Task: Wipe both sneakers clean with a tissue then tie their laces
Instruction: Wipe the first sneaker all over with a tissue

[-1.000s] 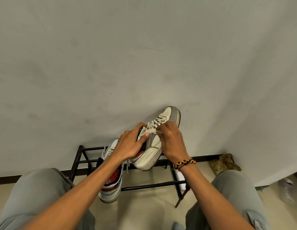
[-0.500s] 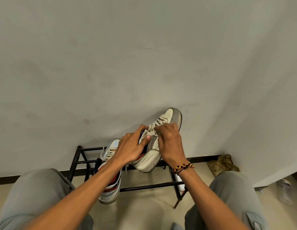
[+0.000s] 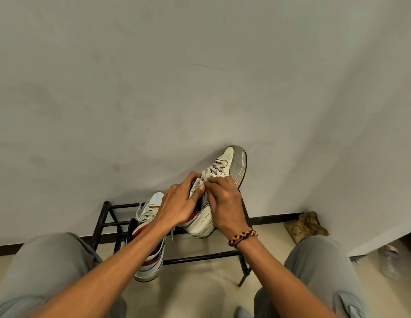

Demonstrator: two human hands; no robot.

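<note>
Both hands have closed in at the sneaker (image 3: 220,180)'s laces (image 3: 210,172); left hand (image 3: 177,206) and right hand (image 3: 225,200) fingers pinch them at 12 o'clock, so tying is underway.

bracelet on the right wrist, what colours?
The bracelet is braided yellow, black and dark red, clearest in the head view, just below the right hand.

Lace ends hidden under left hand (image 3: 177,206) and right hand (image 3: 224,204); bottle (image 3: 388,261) at right blurred.

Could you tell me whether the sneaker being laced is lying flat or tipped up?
Tipped up: the sneaker points its toe up the wall, heel low on the rack.
</note>
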